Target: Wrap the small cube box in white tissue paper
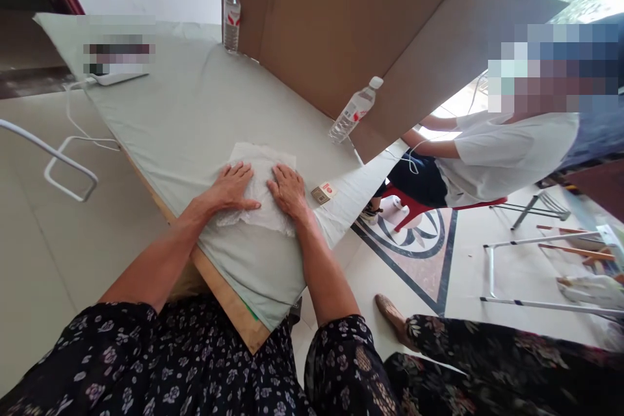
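A thin white cloth (263, 159) lies spread on the pale green padded table (185, 117). My left hand (233, 187) rests flat on the cloth's left part, fingers stretched out and slightly apart. My right hand (287, 190) lies flat on the cloth's right part, fingers extended too. Both hands press on the cloth side by side, nearly touching. Neither hand holds anything.
A small box (324, 192) lies just right of my right hand. One water bottle (231, 15) stands at the far edge; another bottle (353, 110) leans on a large cardboard sheet (351, 32). A person in a white shirt (492, 156) sits at right.
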Available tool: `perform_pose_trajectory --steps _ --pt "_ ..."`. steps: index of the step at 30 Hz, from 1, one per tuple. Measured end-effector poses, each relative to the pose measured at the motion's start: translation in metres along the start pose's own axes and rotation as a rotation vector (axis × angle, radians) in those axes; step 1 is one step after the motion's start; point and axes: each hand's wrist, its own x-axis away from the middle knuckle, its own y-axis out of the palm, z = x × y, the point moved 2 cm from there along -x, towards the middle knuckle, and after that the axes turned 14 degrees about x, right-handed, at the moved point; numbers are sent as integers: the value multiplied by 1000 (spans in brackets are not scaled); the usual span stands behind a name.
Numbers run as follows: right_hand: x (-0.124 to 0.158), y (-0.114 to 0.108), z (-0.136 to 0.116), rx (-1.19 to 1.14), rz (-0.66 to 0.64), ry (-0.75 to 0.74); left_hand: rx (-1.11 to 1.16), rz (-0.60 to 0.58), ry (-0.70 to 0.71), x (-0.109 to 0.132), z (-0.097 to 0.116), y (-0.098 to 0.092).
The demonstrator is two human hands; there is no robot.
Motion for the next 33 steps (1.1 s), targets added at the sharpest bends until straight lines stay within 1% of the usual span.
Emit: perform_pose_trajectory --steps 4,7,9,13,17,21,23,25,27,28,30,31,33 --pt "5 9 18 -13 54 109 37 8 22 1 -9 1" --pt "6 12 25 -22 80 189 55 2 18 3 -8 -2" --pt "5 14 26 -22 86 217 50 23 7 7 -5 -3" --pt "2 17 26 -50 109 221 36 89 -7 27 -2 -4" --pt "0 20 27 -49 110 218 31 34 -20 47 -7 -2" --pt "-1 17 30 -44 105 236 16 6 -12 49 -13 -1" --pt "2 11 27 -38 136 247 4 4 -10 48 -13 -1" --pt "10 3 16 -23 188 219 -8 2 -15 48 -12 -1" --pt "23 -4 -2 -5 211 115 -21 -2 -19 48 -11 -1" --pt "31 -6 -12 4 196 35 -27 -3 -19 49 -10 -1" --pt "51 -8 -30 8 122 -110 -39 3 -23 49 -9 -2" --pt "62 -7 -35 4 78 -153 -42 7 -27 50 -9 -2" --pt "84 -5 -33 -6 28 -160 -42 8 -32 50 -8 -2"
